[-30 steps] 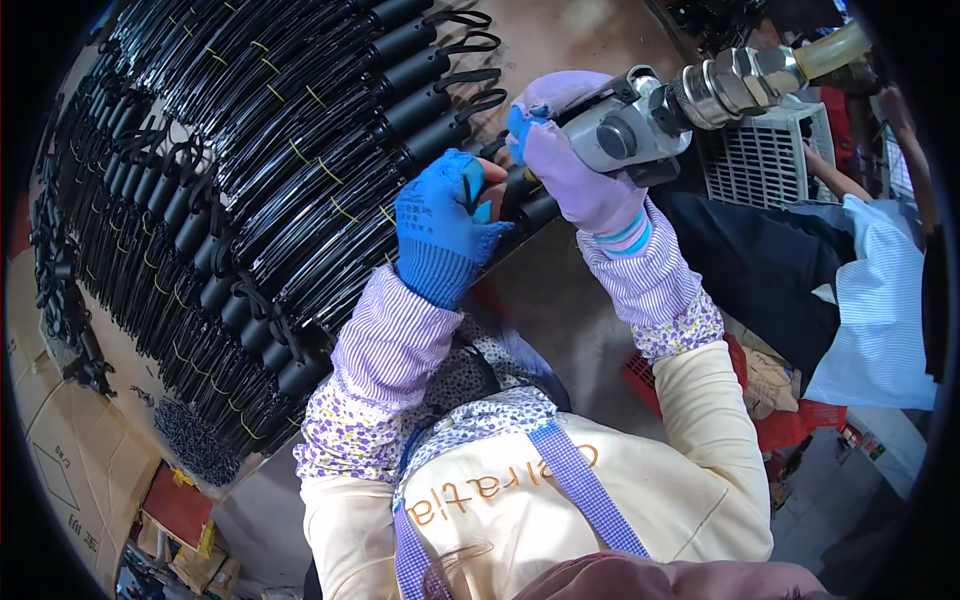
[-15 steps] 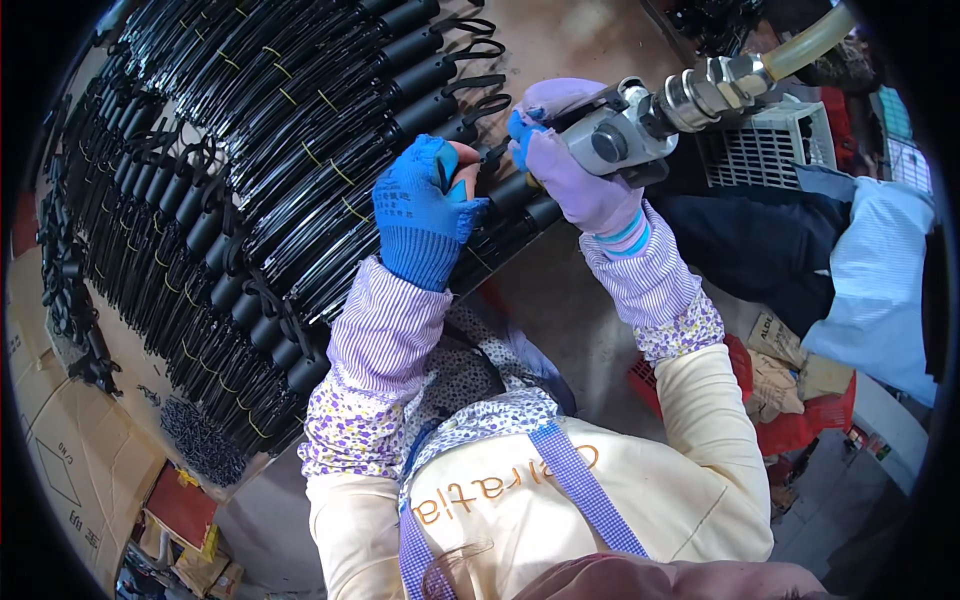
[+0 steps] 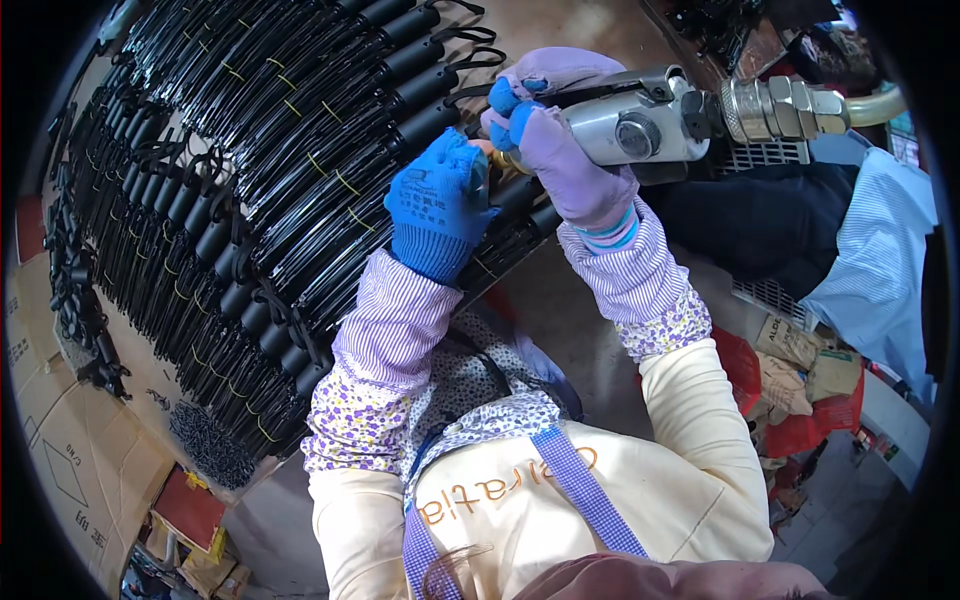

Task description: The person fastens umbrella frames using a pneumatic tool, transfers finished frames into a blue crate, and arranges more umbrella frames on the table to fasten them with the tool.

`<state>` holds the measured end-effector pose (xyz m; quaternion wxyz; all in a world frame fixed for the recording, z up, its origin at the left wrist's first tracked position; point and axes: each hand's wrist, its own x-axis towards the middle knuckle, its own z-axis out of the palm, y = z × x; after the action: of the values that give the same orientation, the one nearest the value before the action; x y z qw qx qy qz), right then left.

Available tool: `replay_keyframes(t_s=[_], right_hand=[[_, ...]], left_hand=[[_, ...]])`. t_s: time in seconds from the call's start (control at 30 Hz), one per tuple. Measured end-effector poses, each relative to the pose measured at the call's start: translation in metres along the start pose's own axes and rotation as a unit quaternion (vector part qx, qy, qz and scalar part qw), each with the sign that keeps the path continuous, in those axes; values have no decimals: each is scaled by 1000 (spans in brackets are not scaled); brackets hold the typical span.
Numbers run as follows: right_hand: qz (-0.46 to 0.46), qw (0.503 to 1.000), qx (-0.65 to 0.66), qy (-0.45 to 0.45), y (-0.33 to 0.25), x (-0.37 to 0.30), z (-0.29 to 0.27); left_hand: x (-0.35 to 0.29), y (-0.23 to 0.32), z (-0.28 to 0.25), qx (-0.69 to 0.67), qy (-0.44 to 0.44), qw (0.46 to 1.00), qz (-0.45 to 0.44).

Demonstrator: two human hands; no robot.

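My right hand (image 3: 575, 150), in a lilac glove with blue fingertips, is wrapped round a grey metal air screwdriver (image 3: 640, 130). The tool lies nearly level, its brass-coloured nose pointing left at my left hand (image 3: 437, 205). That hand wears a blue knit glove with bare fingertips showing. Its fingers are curled together at the tool's nose; what they pinch is hidden. Beneath both hands lies a row of folded umbrella frames (image 3: 310, 190) with metal ribs and yellow ties. Their black handles (image 3: 425, 75) carry wrist loops and point right.
A second row of umbrella frames (image 3: 190, 215) lies further left, beside a pile of small dark parts (image 3: 210, 440). An air hose (image 3: 875, 106) runs off right. Dark and light blue cloth (image 3: 870, 270) and a red basket (image 3: 815, 425) are at right; cardboard (image 3: 80, 480) is at left.
The air screwdriver has swung from an upward slant to nearly level, its hose end shifting right. My right hand has moved slightly up and left; my left hand stays close by its nose.
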<state>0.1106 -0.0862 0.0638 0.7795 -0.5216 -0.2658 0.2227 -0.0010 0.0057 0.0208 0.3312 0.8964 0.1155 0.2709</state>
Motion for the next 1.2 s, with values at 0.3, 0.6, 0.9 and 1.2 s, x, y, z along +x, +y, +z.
replay_keyframes(t_s=[0.3, 0.6, 0.9, 1.2], right_hand=[[-32, 998, -53, 23, -3, -6, 8], [-95, 990, -106, -19, -10, -2, 3], [-30, 992, -121, -17, -10, -7, 3], [20, 987, -150, -52, -15, -10, -5]], left_hand=[[0, 4, 0, 17, -23, 1000, -1], [-1, 4, -10, -117, -40, 984, -132], [-3, 8, -16, -294, -33, 909, -294], [-1, 8, -14, -285, -41, 917, -275]])
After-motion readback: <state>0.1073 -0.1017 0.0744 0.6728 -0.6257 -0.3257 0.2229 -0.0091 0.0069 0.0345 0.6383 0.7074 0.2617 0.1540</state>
